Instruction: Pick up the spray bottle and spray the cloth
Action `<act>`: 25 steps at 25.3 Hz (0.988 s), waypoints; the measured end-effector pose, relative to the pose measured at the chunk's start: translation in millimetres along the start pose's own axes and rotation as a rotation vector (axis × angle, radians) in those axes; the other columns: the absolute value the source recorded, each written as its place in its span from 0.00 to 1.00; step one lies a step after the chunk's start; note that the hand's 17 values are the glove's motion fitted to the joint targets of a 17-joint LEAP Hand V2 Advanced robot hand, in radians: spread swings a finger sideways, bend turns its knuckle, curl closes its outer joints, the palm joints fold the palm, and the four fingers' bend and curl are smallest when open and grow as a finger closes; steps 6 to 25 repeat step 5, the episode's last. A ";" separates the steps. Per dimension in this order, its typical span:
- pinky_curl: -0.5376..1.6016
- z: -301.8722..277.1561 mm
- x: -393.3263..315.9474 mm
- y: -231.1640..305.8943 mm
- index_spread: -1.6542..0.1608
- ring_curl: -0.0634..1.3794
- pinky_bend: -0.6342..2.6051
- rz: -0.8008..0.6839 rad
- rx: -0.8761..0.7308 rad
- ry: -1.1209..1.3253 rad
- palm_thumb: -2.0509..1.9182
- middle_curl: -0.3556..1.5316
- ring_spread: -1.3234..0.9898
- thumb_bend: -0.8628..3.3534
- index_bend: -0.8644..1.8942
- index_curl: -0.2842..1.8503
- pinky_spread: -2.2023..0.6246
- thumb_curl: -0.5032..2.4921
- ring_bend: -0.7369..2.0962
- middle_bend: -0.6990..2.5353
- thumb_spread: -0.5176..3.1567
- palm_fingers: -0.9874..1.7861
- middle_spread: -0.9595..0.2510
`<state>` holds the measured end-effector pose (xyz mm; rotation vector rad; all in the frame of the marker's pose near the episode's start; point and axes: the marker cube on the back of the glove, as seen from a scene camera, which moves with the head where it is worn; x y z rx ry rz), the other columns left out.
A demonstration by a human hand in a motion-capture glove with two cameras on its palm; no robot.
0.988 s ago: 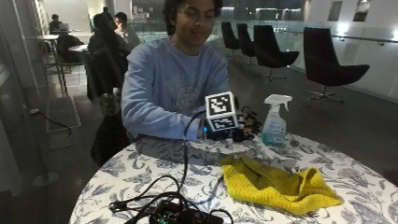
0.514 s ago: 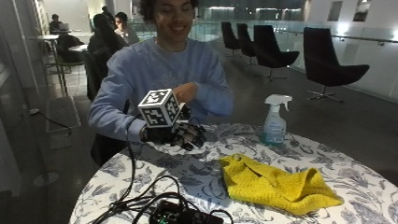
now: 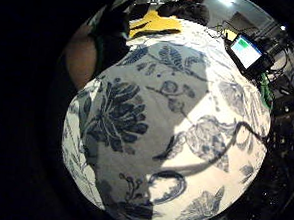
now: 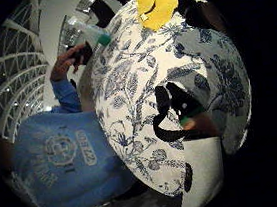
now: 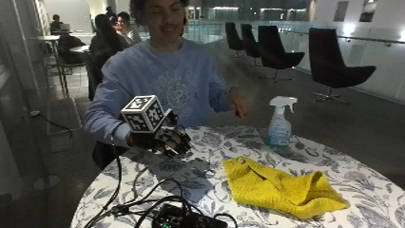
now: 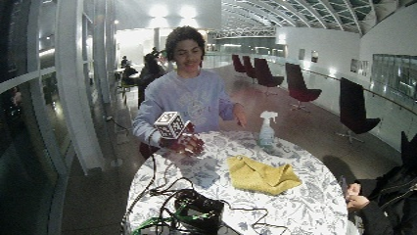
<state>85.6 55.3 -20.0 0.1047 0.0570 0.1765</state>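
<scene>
In the outside view a clear spray bottle [image 5: 279,124] with a white trigger head stands upright at the far right of the round floral table [image 5: 208,166]. A crumpled yellow cloth [image 5: 278,187] lies in front of it, toward the near right. My gloved right hand [image 5: 161,140] hovers just above the table's left part, well away from both, its fingers loosely bent and holding nothing. The person's bare hand [image 5: 238,102] is raised between me and the bottle. The thumb side palm view shows the cloth [image 4: 155,3], the bottle [image 4: 90,34] and gloved fingertips [image 4: 182,111].
A black electronic box [image 5: 183,219] with tangled cables sits at the table's near edge, and a cable runs from it up to my glove. Its lit screen [image 3: 246,51] shows in the little finger side palm view. Black chairs [image 5: 332,71] stand behind the table.
My gloved hand has moved left, from right beside the spray bottle to the table's left side. Bottle and cloth have stayed put.
</scene>
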 end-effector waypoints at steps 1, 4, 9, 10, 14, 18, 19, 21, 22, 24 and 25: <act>0.39 -0.3 -0.7 1.2 0.73 0.26 0.24 0.001 0.000 0.000 0.72 0.39 0.57 0.20 0.38 0.29 0.85 0.32 0.39 0.28 0.42 0.61 0.77; 0.39 -1.6 -2.9 3.5 0.73 0.26 0.24 0.004 0.001 -0.003 0.72 0.39 0.58 0.20 0.38 0.29 0.85 0.32 0.39 0.28 0.42 0.61 0.77; 0.39 -1.9 -3.2 3.8 0.73 0.26 0.24 0.004 0.001 -0.004 0.72 0.39 0.58 0.20 0.38 0.29 0.85 0.32 0.39 0.28 0.42 0.61 0.77; 0.39 -1.9 -3.2 3.8 0.73 0.26 0.24 0.004 0.001 -0.004 0.72 0.39 0.58 0.20 0.38 0.29 0.85 0.32 0.39 0.28 0.42 0.61 0.77; 0.39 -1.9 -3.2 3.8 0.73 0.26 0.24 0.004 0.001 -0.004 0.72 0.39 0.58 0.20 0.38 0.29 0.85 0.32 0.39 0.28 0.42 0.61 0.77; 0.39 -1.9 -3.2 3.8 0.73 0.26 0.24 0.004 0.001 -0.004 0.72 0.39 0.58 0.20 0.38 0.29 0.85 0.32 0.39 0.28 0.42 0.61 0.77; 0.39 -1.9 -3.2 3.8 0.73 0.26 0.24 0.004 0.001 -0.004 0.72 0.39 0.58 0.20 0.38 0.29 0.85 0.32 0.39 0.28 0.42 0.61 0.77; 0.39 -1.9 -3.2 3.8 0.73 0.26 0.24 0.004 0.001 -0.004 0.72 0.39 0.58 0.20 0.38 0.29 0.85 0.32 0.39 0.28 0.42 0.61 0.77; 0.39 -1.9 -3.2 3.8 0.73 0.26 0.24 0.004 0.001 -0.004 0.72 0.39 0.58 0.20 0.38 0.29 0.85 0.32 0.39 0.28 0.42 0.61 0.77; 0.39 -1.9 -3.2 3.8 0.73 0.26 0.24 0.004 0.001 -0.004 0.72 0.39 0.58 0.20 0.38 0.29 0.85 0.32 0.39 0.28 0.42 0.61 0.77; 0.39 -1.9 -3.2 3.8 0.73 0.26 0.24 0.004 0.001 -0.004 0.72 0.39 0.58 0.20 0.38 0.29 0.85 0.32 0.39 0.28 0.42 0.61 0.77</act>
